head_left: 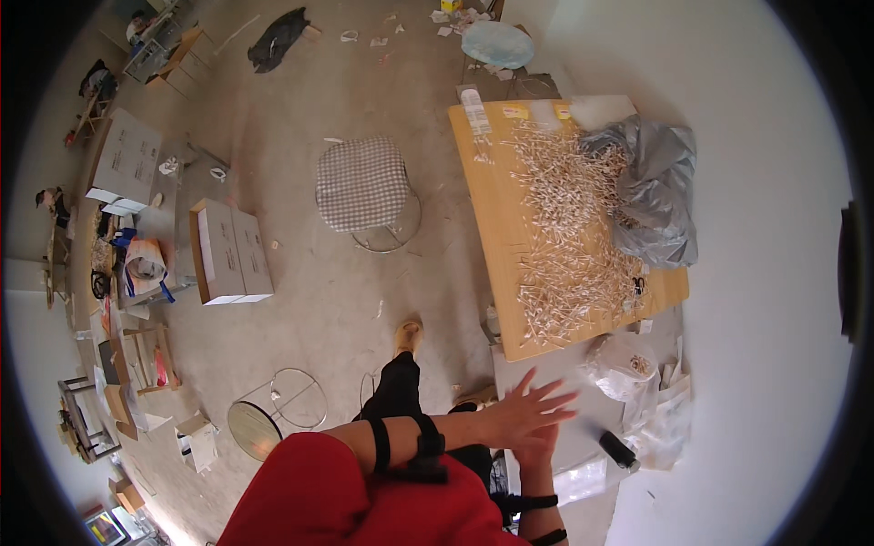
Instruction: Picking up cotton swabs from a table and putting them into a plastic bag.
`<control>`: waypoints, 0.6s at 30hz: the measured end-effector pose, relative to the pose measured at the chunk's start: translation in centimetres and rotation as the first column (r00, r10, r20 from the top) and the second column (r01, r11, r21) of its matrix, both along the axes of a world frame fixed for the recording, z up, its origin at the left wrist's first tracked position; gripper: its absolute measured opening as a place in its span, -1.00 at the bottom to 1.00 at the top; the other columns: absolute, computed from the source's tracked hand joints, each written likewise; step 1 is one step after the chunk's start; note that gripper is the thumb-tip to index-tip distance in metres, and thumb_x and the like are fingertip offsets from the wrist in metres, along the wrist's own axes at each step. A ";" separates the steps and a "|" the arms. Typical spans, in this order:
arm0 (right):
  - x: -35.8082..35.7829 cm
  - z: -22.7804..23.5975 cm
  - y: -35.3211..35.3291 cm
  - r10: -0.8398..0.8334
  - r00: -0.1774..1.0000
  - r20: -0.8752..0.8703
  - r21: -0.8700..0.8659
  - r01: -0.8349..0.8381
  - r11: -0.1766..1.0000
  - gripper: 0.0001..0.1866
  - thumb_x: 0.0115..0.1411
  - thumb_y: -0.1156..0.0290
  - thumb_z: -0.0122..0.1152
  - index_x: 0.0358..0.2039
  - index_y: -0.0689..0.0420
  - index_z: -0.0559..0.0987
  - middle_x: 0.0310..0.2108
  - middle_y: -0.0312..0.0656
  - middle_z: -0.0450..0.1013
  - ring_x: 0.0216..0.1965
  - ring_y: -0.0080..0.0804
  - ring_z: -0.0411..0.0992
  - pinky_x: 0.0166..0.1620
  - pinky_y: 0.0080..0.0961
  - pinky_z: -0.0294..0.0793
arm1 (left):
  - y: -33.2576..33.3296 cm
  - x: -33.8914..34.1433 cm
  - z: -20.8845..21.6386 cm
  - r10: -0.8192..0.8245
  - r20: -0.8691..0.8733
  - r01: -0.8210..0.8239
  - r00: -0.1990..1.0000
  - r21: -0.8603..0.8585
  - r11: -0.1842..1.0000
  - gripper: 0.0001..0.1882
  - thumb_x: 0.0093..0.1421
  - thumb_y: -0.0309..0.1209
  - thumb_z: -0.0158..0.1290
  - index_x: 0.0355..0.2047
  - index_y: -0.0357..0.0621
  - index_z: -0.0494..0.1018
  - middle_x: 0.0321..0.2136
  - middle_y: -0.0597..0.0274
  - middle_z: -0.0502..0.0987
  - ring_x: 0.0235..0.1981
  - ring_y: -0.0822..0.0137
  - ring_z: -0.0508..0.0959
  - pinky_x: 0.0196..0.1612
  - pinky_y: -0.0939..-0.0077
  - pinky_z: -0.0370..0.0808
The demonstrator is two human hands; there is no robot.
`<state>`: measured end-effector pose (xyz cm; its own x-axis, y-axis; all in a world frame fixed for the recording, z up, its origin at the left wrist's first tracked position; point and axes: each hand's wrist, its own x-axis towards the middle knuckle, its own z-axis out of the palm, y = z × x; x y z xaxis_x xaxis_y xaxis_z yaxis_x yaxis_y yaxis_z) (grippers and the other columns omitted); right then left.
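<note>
My left hand (pixel 521 414) reaches across my body with its fingers spread and nothing in them. Just below and partly behind it is my right hand (pixel 537 443); its fingers are mostly hidden by the left one, and whether the two touch is unclear. Both hands are over a grey surface (pixel 537 378) beside the wooden table (pixel 492 227). On that table lies a wide heap of cotton swabs (pixel 564 273). A black cylindrical object (pixel 618 449) is to the right of my hands.
A grey plastic bag (pixel 660 191) covers part of the swabs' far right side. Clear plastic bags (pixel 624 369) rest by the wall. Leftward stand a checked stool (pixel 362 185), a round stool (pixel 255 431) and cardboard boxes (pixel 232 253).
</note>
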<state>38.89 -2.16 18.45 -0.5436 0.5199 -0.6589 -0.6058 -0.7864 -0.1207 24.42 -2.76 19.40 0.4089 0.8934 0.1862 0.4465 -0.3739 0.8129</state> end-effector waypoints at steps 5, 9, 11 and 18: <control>-9.7 4.3 6.4 -0.138 0.979 -0.147 0.295 0.177 0.939 -0.28 0.28 -0.17 -0.28 0.26 0.09 0.13 0.26 -0.04 0.10 0.23 -0.23 0.13 0.27 -0.14 0.06 | -7.2 -17.3 -10.7 0.137 -0.284 -0.302 0.949 -0.697 0.650 -0.36 0.10 0.00 0.02 0.11 -0.09 0.26 -0.07 -0.15 0.43 -0.11 -0.02 0.48 -0.17 0.22 0.42; -10.8 4.2 9.3 -0.040 0.971 0.238 0.445 -0.072 0.892 -0.41 0.32 0.01 -0.19 0.19 0.17 0.23 0.06 -0.03 0.34 -0.07 -0.30 0.43 0.02 -0.37 0.41 | -17.9 -34.7 -16.1 0.226 -0.732 -0.766 0.642 -0.620 0.170 -0.31 -0.02 0.09 0.10 0.04 -0.07 0.39 0.01 0.05 0.44 0.09 0.02 0.38 0.11 0.01 0.27; -11.4 1.6 8.4 0.132 0.817 0.561 0.337 -0.371 0.865 -0.55 0.33 0.18 -0.14 0.11 0.21 0.31 -0.13 -0.08 0.46 -0.23 -0.37 0.47 -0.16 -0.47 0.46 | -20.4 -40.0 -16.3 0.363 -0.683 -0.770 0.634 -0.602 0.212 -0.41 0.00 -0.15 0.17 0.04 -0.10 0.37 0.02 0.02 0.41 0.03 0.02 0.40 0.05 0.16 0.34; -18.6 -9.4 7.7 0.512 0.624 0.590 0.114 -0.692 0.713 -0.79 0.23 0.50 -0.04 -0.14 0.22 0.47 -0.22 -0.09 0.50 -0.26 -0.38 0.50 -0.17 -0.51 0.48 | -15.1 -42.8 -16.1 0.720 -0.640 -0.940 0.269 -0.011 0.341 -0.54 0.05 -0.33 0.16 -0.04 -0.17 0.37 0.09 -0.01 0.29 0.08 -0.05 0.30 0.10 0.14 0.28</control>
<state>20.30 5.54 9.07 -0.4604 0.4086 -0.7881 0.2098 -0.8125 -0.5439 -18.37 -17.83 3.30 -0.6906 0.7119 -0.1280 0.6426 0.6851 0.3430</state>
